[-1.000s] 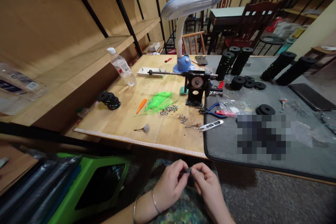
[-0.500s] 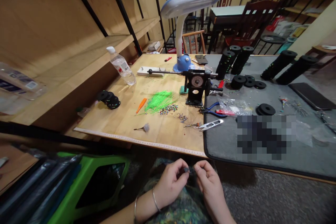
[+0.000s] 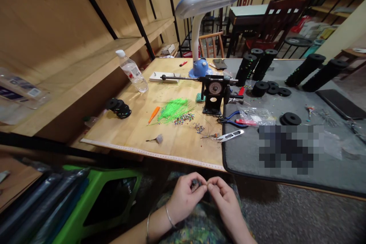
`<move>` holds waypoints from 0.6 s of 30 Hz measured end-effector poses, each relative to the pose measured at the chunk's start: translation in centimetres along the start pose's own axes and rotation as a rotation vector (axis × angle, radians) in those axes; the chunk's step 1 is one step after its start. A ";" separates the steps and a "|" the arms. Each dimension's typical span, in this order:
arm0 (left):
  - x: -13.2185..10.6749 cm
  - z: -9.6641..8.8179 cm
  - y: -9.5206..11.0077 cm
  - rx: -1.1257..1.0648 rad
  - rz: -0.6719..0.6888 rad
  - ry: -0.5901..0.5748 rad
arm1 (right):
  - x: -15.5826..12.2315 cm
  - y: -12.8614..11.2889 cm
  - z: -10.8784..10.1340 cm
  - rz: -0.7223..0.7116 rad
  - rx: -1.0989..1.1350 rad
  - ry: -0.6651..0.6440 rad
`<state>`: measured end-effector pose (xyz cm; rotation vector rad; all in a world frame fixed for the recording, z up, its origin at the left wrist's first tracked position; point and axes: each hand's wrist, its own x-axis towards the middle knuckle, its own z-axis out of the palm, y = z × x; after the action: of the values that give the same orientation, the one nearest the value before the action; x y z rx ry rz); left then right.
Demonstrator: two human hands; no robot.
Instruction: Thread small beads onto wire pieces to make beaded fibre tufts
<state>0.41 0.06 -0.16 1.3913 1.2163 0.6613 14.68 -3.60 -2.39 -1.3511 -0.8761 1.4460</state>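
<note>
Above my lap, just before the table's front edge, my two hands meet at the fingertips. My left hand [image 3: 185, 195], with bracelets on its wrist, is closed in a pinch around something small and dark, mostly hidden by the fingers. My right hand [image 3: 224, 198] pinches at the same spot, thumb and forefinger touching the left fingertips; whatever it grips is too small to see. Nearest on the table lie silver thread snips [image 3: 231, 135], blue-handled pliers [image 3: 233, 119], a small grey tuft on a thin stem [image 3: 159, 138] and a pile of colourful beads [image 3: 184, 118].
A black hand-cranked winder [image 3: 213, 99] stands mid-table before a blue-and-white lamp [image 3: 200, 68]. Bright green strands [image 3: 174, 109] and an orange tool [image 3: 154, 115] lie left of it. Black foam spools [image 3: 264, 65] stand on the grey mat [image 3: 243, 160]. A water bottle [image 3: 133, 72] leans at left.
My right hand has moved left, closing the small gap so its fingertips meet those of my left hand. The dark bit in the left hand is now more hidden.
</note>
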 end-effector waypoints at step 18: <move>0.6 -0.5 -0.8 -0.260 -0.055 0.006 | -0.2 0.3 0.0 -0.004 -0.302 -0.064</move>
<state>-0.10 0.69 -0.90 1.1368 1.1251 0.7571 14.58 -3.92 -2.62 -1.5278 -1.1741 1.3999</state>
